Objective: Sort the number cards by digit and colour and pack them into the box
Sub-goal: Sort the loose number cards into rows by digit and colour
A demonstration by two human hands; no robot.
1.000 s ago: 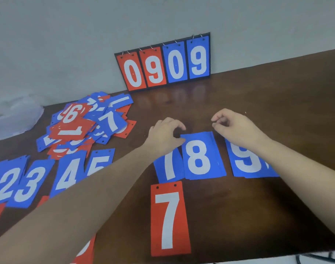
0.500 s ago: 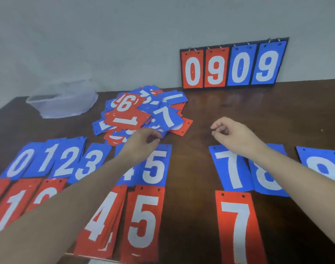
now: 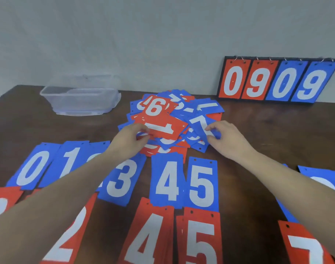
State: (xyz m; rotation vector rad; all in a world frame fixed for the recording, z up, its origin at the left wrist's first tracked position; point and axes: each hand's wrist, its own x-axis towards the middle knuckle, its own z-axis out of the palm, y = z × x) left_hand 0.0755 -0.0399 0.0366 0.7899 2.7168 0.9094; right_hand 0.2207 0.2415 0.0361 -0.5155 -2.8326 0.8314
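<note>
A loose pile of red and blue number cards [image 3: 174, 111] lies mid-table. My left hand [image 3: 128, 143] pinches the left edge of a red 1 card [image 3: 163, 128] on top of the pile. My right hand [image 3: 227, 141] pinches a blue 7 card [image 3: 200, 121] at the pile's right side. Nearer me runs a sorted blue row: 0 [image 3: 32, 166], 1 [image 3: 71, 159], 3 [image 3: 122, 180], 4 [image 3: 167, 180], 5 [image 3: 202, 185]; my left arm hides the blue 2. Below it lie red stacks 2 [image 3: 67, 235], 4 [image 3: 149, 237], 5 [image 3: 201, 239] and 7 [image 3: 304, 246]. The clear plastic box [image 3: 81, 101] stands at the back left.
A flip scoreboard [image 3: 277, 80] reading 0909 leans against the wall at the back right. More blue cards [image 3: 323, 178] lie at the right edge, partly under my right arm. Bare dark wood shows between the pile and the scoreboard.
My view swung left from the 7, 8, 9 cards to the pile. Both hands moved onto the pile; the left took the red 1's edge, the right took the blue 7.
</note>
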